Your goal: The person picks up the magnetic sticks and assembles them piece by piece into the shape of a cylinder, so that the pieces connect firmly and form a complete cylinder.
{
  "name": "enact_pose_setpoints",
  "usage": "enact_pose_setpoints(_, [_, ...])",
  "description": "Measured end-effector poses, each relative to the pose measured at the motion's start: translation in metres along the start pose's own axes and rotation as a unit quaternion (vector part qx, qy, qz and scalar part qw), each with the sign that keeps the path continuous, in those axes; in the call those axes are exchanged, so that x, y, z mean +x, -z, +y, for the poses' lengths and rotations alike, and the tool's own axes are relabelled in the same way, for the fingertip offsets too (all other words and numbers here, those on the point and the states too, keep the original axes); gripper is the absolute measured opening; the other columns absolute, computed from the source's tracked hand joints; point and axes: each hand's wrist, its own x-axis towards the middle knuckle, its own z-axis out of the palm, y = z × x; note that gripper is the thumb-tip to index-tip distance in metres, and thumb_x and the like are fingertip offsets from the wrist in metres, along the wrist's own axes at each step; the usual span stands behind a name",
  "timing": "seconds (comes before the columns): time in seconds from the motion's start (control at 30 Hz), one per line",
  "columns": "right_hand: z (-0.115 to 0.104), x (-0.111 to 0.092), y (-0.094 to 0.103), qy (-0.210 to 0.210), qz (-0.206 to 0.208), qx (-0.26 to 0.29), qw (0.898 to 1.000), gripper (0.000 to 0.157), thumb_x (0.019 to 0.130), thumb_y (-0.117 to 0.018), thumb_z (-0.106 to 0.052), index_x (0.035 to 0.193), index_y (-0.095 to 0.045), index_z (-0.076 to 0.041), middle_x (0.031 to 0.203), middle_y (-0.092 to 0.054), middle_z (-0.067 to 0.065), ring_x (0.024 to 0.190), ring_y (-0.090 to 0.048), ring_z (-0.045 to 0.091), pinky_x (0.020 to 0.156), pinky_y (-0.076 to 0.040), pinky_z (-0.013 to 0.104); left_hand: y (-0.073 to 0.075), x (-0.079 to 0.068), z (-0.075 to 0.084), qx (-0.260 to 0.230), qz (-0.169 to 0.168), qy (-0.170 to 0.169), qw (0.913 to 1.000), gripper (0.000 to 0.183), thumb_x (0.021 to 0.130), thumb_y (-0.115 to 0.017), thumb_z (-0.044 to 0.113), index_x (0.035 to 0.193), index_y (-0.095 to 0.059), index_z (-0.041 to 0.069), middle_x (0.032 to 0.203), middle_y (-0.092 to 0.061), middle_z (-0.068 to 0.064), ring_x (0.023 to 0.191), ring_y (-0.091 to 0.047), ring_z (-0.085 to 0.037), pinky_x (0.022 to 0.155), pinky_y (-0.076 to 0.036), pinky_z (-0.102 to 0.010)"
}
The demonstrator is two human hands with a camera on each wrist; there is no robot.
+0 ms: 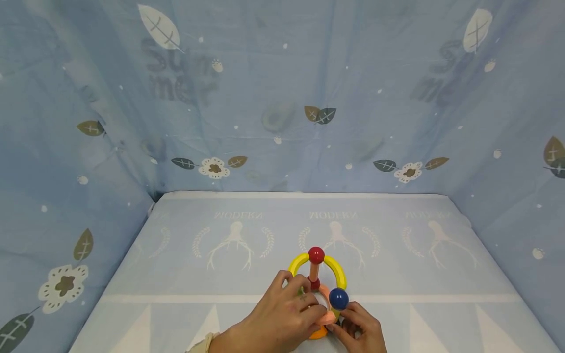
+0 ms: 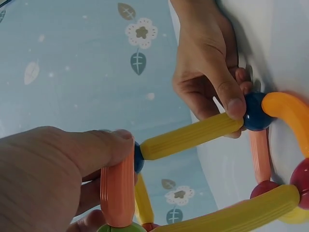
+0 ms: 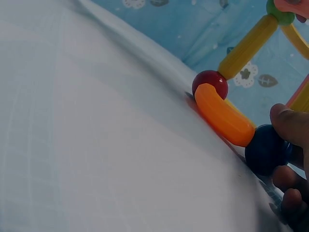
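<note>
A frame of coloured sticks and balls, a magnetic-style building toy, stands on the table before me. My left hand grips a salmon stick at its top edge, beside the upper blue ball. From that ball a straight yellow stick runs down to a lower blue ball. My right hand pinches this lower corner, thumb on the yellow stick's end. An orange curved stick joins the lower blue ball to a red ball. Yellow curved sticks meet at a red ball on top.
The table has a pale patterned cover. Blue cloth printed with leaves and flowers hangs at the back and both sides. A green ball shows in the upper part of the toy.
</note>
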Motion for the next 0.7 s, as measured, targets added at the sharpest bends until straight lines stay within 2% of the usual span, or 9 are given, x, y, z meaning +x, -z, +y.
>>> enact_pose_setpoints(0.13, [0.002,-0.001,-0.001,-0.006,0.003,-0.009,1.0,0.034,0.069,-0.085,0.005,0.092,-0.075,-0.018,0.084,-0.059,-0.007,0.05,-0.046,0.006,0.043,-0.04,0.018,0.0,0.0,0.0,-0.018,-0.032,0.019,0.9992,0.018,0.085,-0.076,0.042,0.086,-0.072,0.024,0.087,-0.069,0.013,0.095,-0.052,-0.014,0.08,-0.038,-0.033])
enact_pose_setpoints(0.23, [0.004,-0.001,-0.002,-0.004,0.005,-0.011,1.0,0.036,0.068,-0.085,0.008,0.092,-0.075,-0.017,0.084,-0.059,-0.007,0.05,-0.046,0.006,0.043,-0.039,0.018,0.0,0.0,0.0,-0.027,-0.041,0.03,0.9984,0.016,0.086,-0.075,0.04,0.087,-0.072,0.024,0.087,-0.07,0.013,0.096,-0.053,-0.013,0.081,-0.038,-0.033])
enact_pose_setpoints(0.5, [-0.004,0.0,-0.001,-0.025,-0.002,-0.001,1.0,0.031,0.072,-0.085,0.0,0.095,-0.076,-0.019,0.082,-0.058,-0.007,0.05,-0.047,0.006,0.043,-0.041,0.02,-0.005,-0.002,-0.001,-0.017,0.002,0.026,0.9995,0.012,0.086,-0.074,0.037,0.089,-0.072,0.026,0.087,-0.069,0.014,0.092,-0.054,-0.013,0.08,-0.038,-0.032])
enact_pose_setpoints(0.7, [-0.007,-0.001,0.002,-0.045,-0.015,-0.013,0.999,0.024,0.074,-0.086,-0.01,0.094,-0.076,-0.02,0.079,-0.056,-0.007,0.052,-0.047,0.007,0.044,-0.042,0.023,-0.007,-0.006,-0.002,-0.043,0.013,0.044,0.998,0.015,0.091,-0.07,0.037,0.099,-0.073,0.024,0.096,-0.07,0.012,0.095,-0.053,-0.013,0.081,-0.038,-0.031])
